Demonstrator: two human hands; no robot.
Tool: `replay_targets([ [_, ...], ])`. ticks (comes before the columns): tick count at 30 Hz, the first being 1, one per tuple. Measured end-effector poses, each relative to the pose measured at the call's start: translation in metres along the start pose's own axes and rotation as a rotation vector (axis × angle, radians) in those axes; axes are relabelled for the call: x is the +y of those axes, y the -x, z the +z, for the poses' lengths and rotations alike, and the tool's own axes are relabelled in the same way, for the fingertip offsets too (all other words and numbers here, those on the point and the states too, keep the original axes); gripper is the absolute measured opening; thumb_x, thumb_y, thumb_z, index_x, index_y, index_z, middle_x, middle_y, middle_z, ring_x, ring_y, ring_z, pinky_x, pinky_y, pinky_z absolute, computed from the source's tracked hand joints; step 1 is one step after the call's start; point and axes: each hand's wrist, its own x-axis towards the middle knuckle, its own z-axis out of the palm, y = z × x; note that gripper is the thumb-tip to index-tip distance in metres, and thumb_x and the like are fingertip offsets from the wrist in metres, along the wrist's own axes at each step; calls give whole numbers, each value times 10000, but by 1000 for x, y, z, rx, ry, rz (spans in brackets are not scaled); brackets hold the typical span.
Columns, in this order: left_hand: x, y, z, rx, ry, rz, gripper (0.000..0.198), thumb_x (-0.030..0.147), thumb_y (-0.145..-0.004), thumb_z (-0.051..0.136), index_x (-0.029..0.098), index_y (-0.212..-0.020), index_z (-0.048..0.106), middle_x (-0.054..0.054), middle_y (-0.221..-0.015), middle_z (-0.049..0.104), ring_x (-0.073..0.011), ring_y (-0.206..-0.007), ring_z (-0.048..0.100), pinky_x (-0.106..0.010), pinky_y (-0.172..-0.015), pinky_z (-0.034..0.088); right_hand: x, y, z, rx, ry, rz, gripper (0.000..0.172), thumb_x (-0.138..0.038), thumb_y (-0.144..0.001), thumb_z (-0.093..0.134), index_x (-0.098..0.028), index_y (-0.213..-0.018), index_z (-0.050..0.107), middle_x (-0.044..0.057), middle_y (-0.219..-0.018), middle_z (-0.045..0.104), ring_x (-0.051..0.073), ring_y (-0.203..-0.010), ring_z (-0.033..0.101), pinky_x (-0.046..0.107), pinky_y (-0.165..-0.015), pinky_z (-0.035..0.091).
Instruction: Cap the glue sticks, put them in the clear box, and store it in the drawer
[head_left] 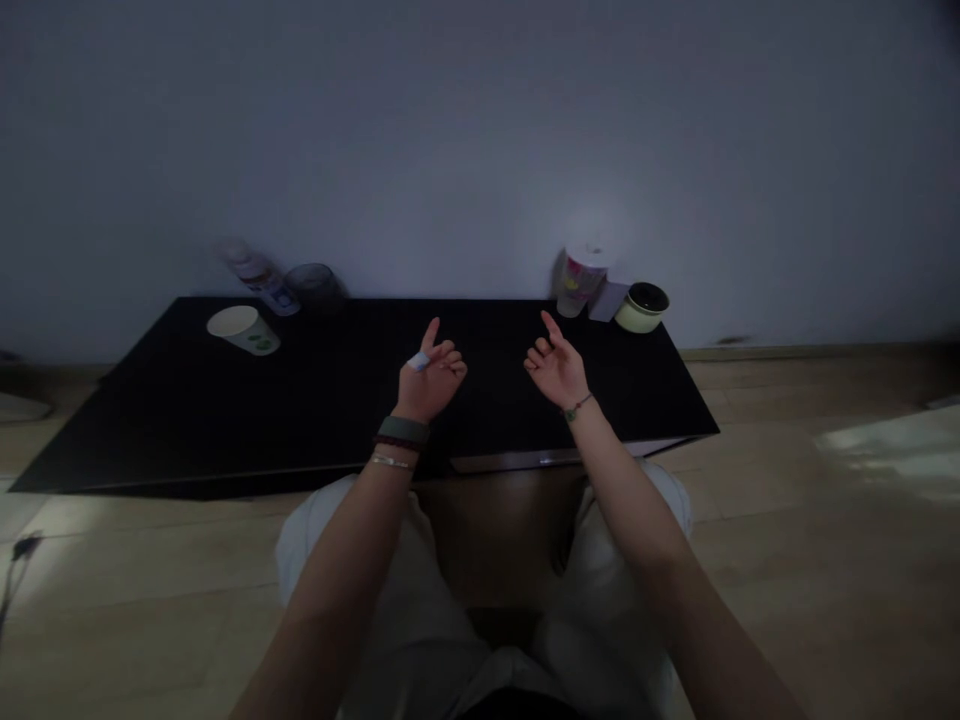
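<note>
Both my hands hover over the middle of a low black table (187,420). My left hand (429,378) has its index finger pointing up and the other fingers curled in, with a pale bandage on a finger and bands on the wrist. My right hand (556,366) mirrors it, index finger raised, the rest curled, a thin bracelet at the wrist. Neither hand holds anything or touches the table. My knees in light trousers show below the table's near edge.
A paper cup (244,328) lies tilted at the back left, beside a tipped bottle (259,274) and a dark glass (313,286). At the back right stand a printed cup (581,278), a small card (607,300) and a pale bowl (642,306). Wall behind, wooden floor around.
</note>
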Motion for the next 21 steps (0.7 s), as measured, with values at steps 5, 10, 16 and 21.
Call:
replay_targets([
  [5, -5, 18, 12, -47, -202, -19, 670, 74, -737, 716, 320, -1339, 559, 61, -848, 560, -42, -731, 577, -182, -752, 493, 1, 10, 10, -43, 45, 106, 254, -266, -890, 505, -229, -1087, 661, -64, -602, 456, 98, -522, 397, 239, -556, 353],
  [10, -1, 30, 15, -80, -306, -10, 710, 116, -708, 767, 328, -1344, 535, 76, -865, 538, -31, -763, 586, -199, -841, 509, 5, 21, 14, -40, 162, 139, 163, -257, -862, 558, -204, -969, 668, -68, -582, 451, 87, -512, 387, 226, -534, 318],
  [16, -2, 31, 12, -68, -352, -2, 783, 108, -673, 783, 349, -1363, 500, 82, -870, 514, -26, -745, 574, -216, -847, 511, 7, 34, 15, -50, 261, 164, 147, -295, -836, 627, -225, -962, 656, -74, -592, 470, 85, -531, 398, 228, -555, 321],
  [21, -4, 29, 8, -77, -392, 3, 805, 115, -665, 776, 360, -1374, 483, 76, -886, 510, -34, -756, 569, -232, -861, 509, 6, 39, 16, -73, 320, 150, 209, -373, -848, 648, -236, -1005, 659, -72, -596, 468, 89, -536, 400, 225, -558, 334],
])
